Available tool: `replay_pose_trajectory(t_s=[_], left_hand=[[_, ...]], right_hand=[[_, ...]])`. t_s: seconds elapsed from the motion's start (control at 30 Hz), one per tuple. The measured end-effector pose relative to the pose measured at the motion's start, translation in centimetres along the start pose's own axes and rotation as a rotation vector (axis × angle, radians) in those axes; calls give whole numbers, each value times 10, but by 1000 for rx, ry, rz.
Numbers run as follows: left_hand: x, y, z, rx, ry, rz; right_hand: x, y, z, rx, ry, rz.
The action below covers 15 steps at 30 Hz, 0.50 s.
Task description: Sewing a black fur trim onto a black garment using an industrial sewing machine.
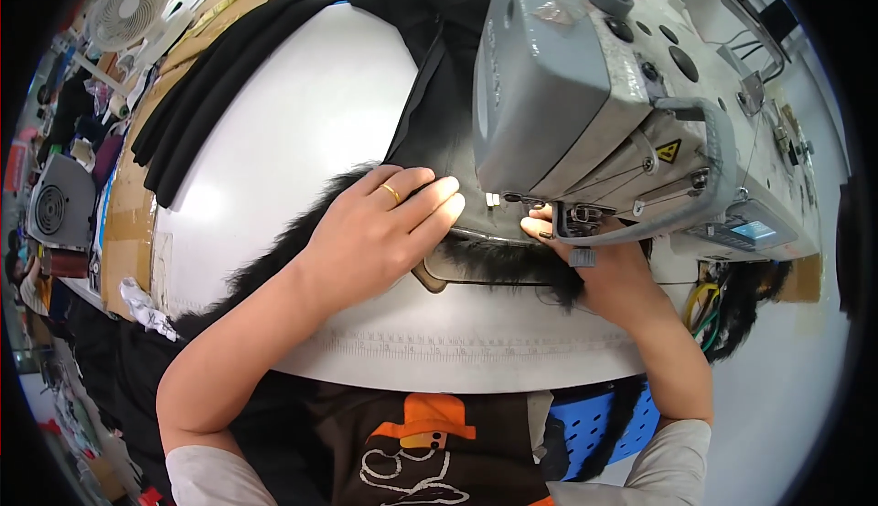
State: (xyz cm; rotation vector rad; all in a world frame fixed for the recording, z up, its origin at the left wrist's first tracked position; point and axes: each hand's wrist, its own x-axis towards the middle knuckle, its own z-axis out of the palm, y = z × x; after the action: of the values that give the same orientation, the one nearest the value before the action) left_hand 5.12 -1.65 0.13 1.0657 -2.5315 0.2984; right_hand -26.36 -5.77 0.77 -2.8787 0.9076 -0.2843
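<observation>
Black fabric (439, 140) lies on the white sewing table and runs under the head of a grey industrial sewing machine (549, 85). A strip of black fur trim (494, 261) runs along its near edge. My left hand (389, 223), a ring on one finger, rests on the fabric left of the needle area with its fingers stretched out flat. Beside the presser foot (581, 218), my right hand (613, 268) reaches under the machine head. Its visible fingertips point left onto the fabric; the machine parts hide the rest of its fingers.
More black fabric (238, 67) drapes over the table's far left. A ruler scale (439, 349) marks the near part of the white table (366, 364). A small control screen (754, 230) sits at the machine's right. Below the table is a blue perforated basket (585, 424). A fan (130, 5) stands far left.
</observation>
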Motion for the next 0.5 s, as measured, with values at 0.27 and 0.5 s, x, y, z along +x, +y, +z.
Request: replay_pose_trajectory(t_s=[0.27, 0.5], left_hand=[[35, -29, 15, -9, 196, -103], [16, -18, 8, -263, 47, -384]], right_hand=[[-7, 1, 1, 49, -160, 148], [1, -1, 0, 76, 3, 59]])
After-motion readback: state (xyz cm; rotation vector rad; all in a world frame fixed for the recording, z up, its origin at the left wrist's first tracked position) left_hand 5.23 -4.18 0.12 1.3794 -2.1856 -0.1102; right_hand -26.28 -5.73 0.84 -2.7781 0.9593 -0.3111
